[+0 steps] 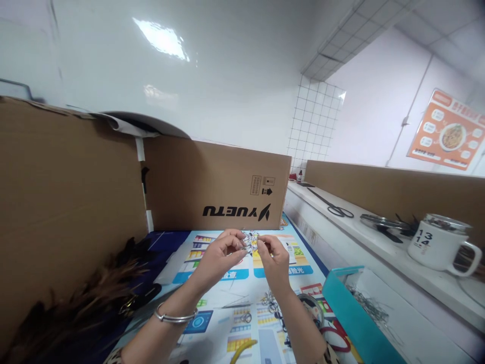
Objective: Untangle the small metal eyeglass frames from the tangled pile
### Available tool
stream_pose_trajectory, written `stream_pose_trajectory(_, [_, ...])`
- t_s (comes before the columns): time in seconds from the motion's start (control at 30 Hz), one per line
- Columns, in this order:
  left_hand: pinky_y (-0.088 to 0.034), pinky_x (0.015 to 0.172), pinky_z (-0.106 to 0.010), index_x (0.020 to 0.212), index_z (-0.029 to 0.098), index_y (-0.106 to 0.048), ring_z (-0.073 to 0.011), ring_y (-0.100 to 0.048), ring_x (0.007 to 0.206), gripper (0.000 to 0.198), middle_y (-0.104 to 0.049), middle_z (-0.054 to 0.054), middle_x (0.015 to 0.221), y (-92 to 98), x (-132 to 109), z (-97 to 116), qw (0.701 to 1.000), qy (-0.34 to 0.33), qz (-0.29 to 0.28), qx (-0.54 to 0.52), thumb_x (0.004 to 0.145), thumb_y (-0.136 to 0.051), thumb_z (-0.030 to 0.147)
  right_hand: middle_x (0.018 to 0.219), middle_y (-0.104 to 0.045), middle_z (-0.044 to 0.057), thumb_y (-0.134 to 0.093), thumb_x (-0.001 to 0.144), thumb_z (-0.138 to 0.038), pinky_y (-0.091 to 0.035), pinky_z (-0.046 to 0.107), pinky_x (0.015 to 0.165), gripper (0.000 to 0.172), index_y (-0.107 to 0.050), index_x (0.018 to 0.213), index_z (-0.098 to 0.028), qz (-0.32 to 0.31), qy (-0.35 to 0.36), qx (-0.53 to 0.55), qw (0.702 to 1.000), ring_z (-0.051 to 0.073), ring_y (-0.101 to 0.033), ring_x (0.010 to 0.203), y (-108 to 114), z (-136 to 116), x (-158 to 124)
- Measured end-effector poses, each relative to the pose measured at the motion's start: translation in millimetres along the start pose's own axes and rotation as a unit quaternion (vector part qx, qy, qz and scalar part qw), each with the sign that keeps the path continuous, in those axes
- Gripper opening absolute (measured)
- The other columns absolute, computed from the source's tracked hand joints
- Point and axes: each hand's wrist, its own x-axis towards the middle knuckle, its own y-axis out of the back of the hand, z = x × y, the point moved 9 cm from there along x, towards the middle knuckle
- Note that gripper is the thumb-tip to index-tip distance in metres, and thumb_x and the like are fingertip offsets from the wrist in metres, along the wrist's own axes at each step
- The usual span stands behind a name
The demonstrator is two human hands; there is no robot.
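Observation:
Between both hands, over the printed mat, is a small wiry metal piece (250, 243) with thin loops and dark bits; its exact kind is too small to make out. My left hand (223, 251), with a silver bangle at the wrist, pinches its left side with curled fingers. From the other side, my right hand (276, 260) grips it between thumb and forefinger. Beneath my right forearm lie loose metal rings and dark small parts (271, 303), partly hidden by the arm. Long thin wires (237, 305) rest on the mat between the forearms.
Cardboard panels (227, 177) wall off the back and left. Brown feathers (87, 298) lie at left. To the right are a teal box (346, 298) of metal pins, red-handled scissors (337, 337), and a ledge bearing black scissors (335, 208) and a white mug (435, 247).

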Motion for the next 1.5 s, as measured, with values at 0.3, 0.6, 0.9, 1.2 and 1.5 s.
stream_pose_trajectory(0.3, [-0.045,0.075,-0.027,0.064,0.016,-0.054,-0.0176,-0.053,0.093,0.009,-0.051,-0.007,0.101,-0.7,-1,4,1.0,-0.027,0.0,0.007,0.071,-0.06,0.015,0.081,-0.058,0.002,-0.063,0.073,-0.029,-0.045,0.023,0.059,0.027,-0.053,0.096,-0.018,0.009,-0.098,0.119,0.988,0.011,-0.052,0.064,-9,19,-3])
stream_pose_trajectory(0.6, [-0.046,0.075,-0.028,0.065,0.017,-0.053,-0.0177,-0.053,0.092,0.01,-0.05,-0.007,0.101,-5.0,-3,6,0.999,-0.029,-0.013,-0.001,0.073,-0.059,0.017,0.071,-0.048,-0.004,-0.062,0.071,-0.02,-0.04,0.021,0.054,0.031,-0.053,0.1,-0.021,0.034,-0.083,0.015,0.996,0.009,-0.042,0.056,-5,19,-4])
stream_pose_trajectory(0.9, [-0.046,0.071,-0.026,0.065,0.016,-0.054,-0.0189,-0.051,0.096,0.01,-0.05,-0.007,0.103,1.6,-1,8,0.999,-0.009,-0.007,-0.039,0.073,-0.061,0.016,0.065,-0.041,-0.006,-0.062,0.072,-0.023,-0.037,0.02,0.05,0.032,-0.052,0.102,-0.02,0.016,-0.065,0.002,0.998,0.008,-0.039,0.053,-8,15,-4])
stream_pose_trajectory(1.2, [-0.046,0.076,-0.028,0.065,0.015,-0.054,-0.0185,-0.052,0.093,0.01,-0.049,-0.007,0.1,11.0,1,9,0.994,0.003,-0.014,-0.108,0.071,-0.062,0.013,0.073,-0.047,-0.002,-0.065,0.07,-0.029,-0.038,0.022,0.054,0.032,-0.058,0.099,-0.017,-0.047,-0.092,0.065,0.993,0.009,-0.041,0.058,-17,19,-3])
stream_pose_trajectory(1.5, [-0.046,0.075,-0.027,0.066,0.015,-0.054,-0.0175,-0.052,0.093,0.01,-0.049,-0.007,0.102,10.0,2,7,0.994,-0.004,-0.025,-0.11,0.071,-0.062,0.013,0.065,-0.038,-0.005,-0.068,0.068,-0.029,-0.033,0.021,0.052,0.029,-0.058,0.093,-0.019,-0.035,-0.12,0.097,0.987,0.009,-0.036,0.056,-14,26,-3])
